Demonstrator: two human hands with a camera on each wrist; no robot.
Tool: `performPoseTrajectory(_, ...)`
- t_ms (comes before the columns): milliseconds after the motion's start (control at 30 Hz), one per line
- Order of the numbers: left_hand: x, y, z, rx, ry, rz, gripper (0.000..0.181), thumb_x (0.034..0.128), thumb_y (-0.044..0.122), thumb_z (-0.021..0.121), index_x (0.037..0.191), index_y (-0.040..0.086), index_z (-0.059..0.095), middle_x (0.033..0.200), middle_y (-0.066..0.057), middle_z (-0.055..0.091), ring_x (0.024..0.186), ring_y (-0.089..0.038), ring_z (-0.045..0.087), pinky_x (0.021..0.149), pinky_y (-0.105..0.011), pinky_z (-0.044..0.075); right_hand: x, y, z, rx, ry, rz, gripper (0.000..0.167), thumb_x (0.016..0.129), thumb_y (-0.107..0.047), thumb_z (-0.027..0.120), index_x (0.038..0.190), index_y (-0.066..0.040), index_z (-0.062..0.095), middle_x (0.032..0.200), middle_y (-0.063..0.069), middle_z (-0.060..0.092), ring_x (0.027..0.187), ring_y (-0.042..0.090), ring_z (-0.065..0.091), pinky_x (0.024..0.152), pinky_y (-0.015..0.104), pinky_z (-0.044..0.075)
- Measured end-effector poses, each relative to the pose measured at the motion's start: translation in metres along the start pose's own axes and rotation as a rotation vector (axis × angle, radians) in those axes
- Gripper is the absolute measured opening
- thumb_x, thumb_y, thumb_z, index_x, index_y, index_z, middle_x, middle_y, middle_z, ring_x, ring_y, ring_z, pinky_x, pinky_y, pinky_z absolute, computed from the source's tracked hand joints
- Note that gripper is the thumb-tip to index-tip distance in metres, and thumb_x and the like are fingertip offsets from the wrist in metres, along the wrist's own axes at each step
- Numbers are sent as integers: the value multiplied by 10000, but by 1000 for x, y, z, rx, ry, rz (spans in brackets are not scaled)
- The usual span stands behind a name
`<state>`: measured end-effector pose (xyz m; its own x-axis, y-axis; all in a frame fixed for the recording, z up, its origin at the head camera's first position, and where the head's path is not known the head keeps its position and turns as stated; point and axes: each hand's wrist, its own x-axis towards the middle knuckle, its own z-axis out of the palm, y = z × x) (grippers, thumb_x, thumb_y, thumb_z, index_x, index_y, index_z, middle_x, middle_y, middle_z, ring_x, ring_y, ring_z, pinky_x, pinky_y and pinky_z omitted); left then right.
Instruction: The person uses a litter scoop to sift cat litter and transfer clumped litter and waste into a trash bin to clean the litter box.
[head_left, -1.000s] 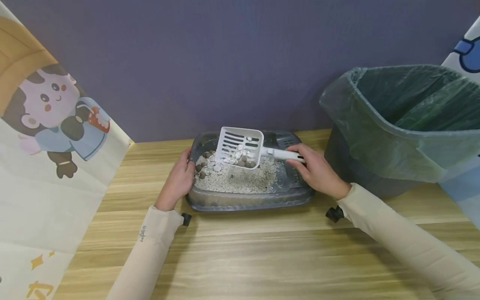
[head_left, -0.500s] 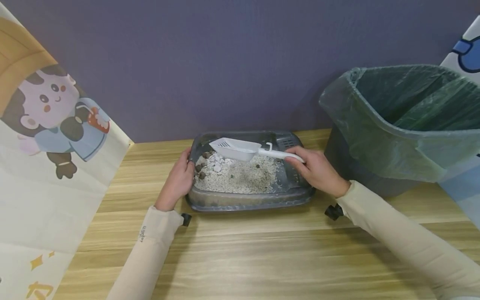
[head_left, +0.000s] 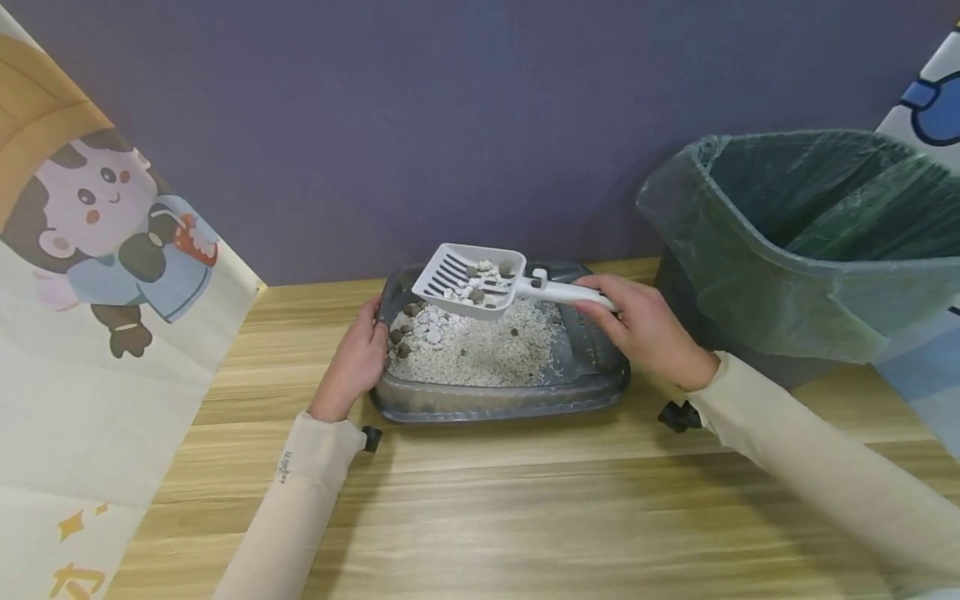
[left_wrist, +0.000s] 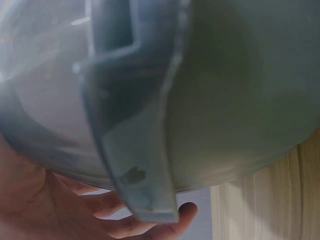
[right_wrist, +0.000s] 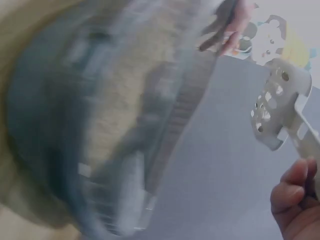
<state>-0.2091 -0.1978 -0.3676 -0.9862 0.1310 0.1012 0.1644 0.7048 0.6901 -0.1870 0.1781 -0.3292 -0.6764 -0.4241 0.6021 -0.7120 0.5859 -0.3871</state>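
Clasping tray (head_left: 495, 403) at its nine-o'clock edge, left grip (head_left: 352, 360); bench (head_left: 540, 500) stretches toward six; right grip (head_left: 654, 333) curled round white slotted scoop (head_left: 519, 288), clumps (head_left: 477, 295) aboard.

A white slotted scoop (head_left: 525, 287) bearing white and brown clumps (head_left: 477, 295) is held in the right hand (head_left: 651, 329) above a grey tray (head_left: 495, 406) of pale litter (head_left: 480, 358), which is gripped by the left hand (head_left: 357, 357).

A: Where's the oblong grey plastic tray (head_left: 495, 410)?
B: On the flat wood-grain surface (head_left: 487, 500), L of the tall grey plastic bin (head_left: 679, 287), in front of the purple wall (head_left: 450, 125).
A: & the white slotted plastic scoop (head_left: 525, 287)?
B: Above tray, w/ small white & brown lumps (head_left: 477, 295) in it.
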Motion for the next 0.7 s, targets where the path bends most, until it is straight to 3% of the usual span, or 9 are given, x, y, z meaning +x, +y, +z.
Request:
performPoseTrajectory(267,2,0,-1,11,2,2,509,1017,176,248,1496,22,174,1469,-240,303,1337,-388,286,1086,-530,231,10,-21,-32,-109,47,-22,281,893,-107,653,1167,-69,605,762,-25,508,557,93,377,502,238,307)
performPoseTrajectory(433,2,-1,-1,9,-7,-3,514,1020,180,247,1502,29,154,1476,-233,294,1341,-386,279,1086,-536,227,15,-30,-56,-179,118,-37,265,875,-101,673,1134,-59,634,720,-18,508,543,95,360,512,227,273)
performPoseTrajectory(600,2,0,-1,7,-13,-5,518,1021,188,240,1506,34,145,1480,-229,288,1343,-382,276,1087,-533,227,18,-39,-92,-282,212,-51,218,886,-133,669,1078,-31,675,654,2,491,505,92,323,506,229,244)
performPoseTrajectory(700,2,1,-2,2,-12,-5,519,1021,194,241,1507,39,145,1477,-230,294,1339,-380,285,1082,-537,236,17,-45,-118,-395,226,-23,241,905,-166,650,1072,7,671,603,28,472,453,89,290,466,217,222)
